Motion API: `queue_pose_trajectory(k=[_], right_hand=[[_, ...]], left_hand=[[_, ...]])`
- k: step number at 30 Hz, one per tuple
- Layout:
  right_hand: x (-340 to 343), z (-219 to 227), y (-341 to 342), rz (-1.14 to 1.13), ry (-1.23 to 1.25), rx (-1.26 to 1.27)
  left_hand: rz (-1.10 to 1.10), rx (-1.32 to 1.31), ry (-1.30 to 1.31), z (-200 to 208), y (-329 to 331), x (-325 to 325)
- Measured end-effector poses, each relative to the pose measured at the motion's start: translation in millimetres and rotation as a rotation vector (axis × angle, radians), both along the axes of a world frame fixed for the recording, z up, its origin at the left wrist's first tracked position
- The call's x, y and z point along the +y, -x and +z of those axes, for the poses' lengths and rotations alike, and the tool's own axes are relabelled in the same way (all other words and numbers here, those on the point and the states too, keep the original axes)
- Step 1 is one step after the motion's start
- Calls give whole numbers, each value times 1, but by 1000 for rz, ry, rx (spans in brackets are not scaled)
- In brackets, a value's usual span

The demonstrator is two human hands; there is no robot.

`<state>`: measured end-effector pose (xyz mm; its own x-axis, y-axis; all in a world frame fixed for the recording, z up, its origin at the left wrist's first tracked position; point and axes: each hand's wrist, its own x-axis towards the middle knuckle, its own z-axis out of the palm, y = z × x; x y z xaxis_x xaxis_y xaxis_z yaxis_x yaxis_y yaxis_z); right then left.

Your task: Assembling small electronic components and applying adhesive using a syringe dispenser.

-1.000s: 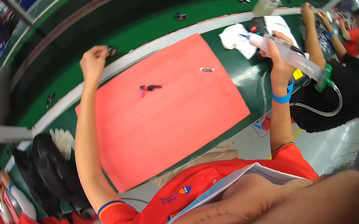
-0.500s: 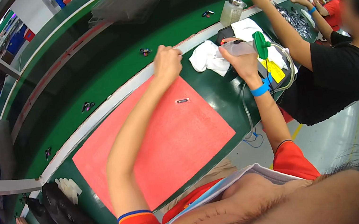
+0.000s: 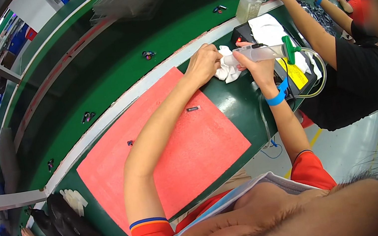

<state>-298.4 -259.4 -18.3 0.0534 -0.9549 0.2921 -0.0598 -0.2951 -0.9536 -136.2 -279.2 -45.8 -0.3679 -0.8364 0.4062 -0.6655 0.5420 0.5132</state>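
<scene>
My right hand (image 3: 261, 69) is wrapped round a clear dispensing syringe (image 3: 244, 56), which lies nearly level with its tip to the left. A green cap (image 3: 290, 49) on its rear end joins a clear tube (image 3: 321, 75). Just left of the tip, my left hand (image 3: 203, 66) is closed, fingers bent together against a crumpled white cloth (image 3: 229, 73); what they pinch is hidden. Under my left forearm spreads a red mat (image 3: 204, 145). On it lie a small dark oblong part (image 3: 192, 109) and a tiny dark piece (image 3: 130, 142).
Behind my right hand stand a black box (image 3: 242, 32) with a red light and a glass bottle (image 3: 250, 5) with a metal top. Small dark parts (image 3: 149, 54) sit along the green belt (image 3: 111, 81). Black bags (image 3: 73, 222) lie left; a co-worker (image 3: 357, 68) works at right.
My left hand has moved right, from above the mat to the white cloth by the syringe tip. The syringe has shifted slightly right. A tiny dark piece on the mat now shows beside my left forearm.
</scene>
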Motion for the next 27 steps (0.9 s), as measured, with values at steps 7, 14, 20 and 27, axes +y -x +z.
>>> queue_pose_trajectory(k=[7,14,20,27], right_hand=[[9,17,8,-29,-11,1],[37,46,22,-171,144,-40],[68,52,7,-310,276,-108],[87,42,-26,-112,196,-243]], left_hand=[[-31,42,-10,-6,1,-5],[99,163,-172,0,-8,7],[60,234,-282,41,-59,28],[665,-314,88,51,-151,37]])
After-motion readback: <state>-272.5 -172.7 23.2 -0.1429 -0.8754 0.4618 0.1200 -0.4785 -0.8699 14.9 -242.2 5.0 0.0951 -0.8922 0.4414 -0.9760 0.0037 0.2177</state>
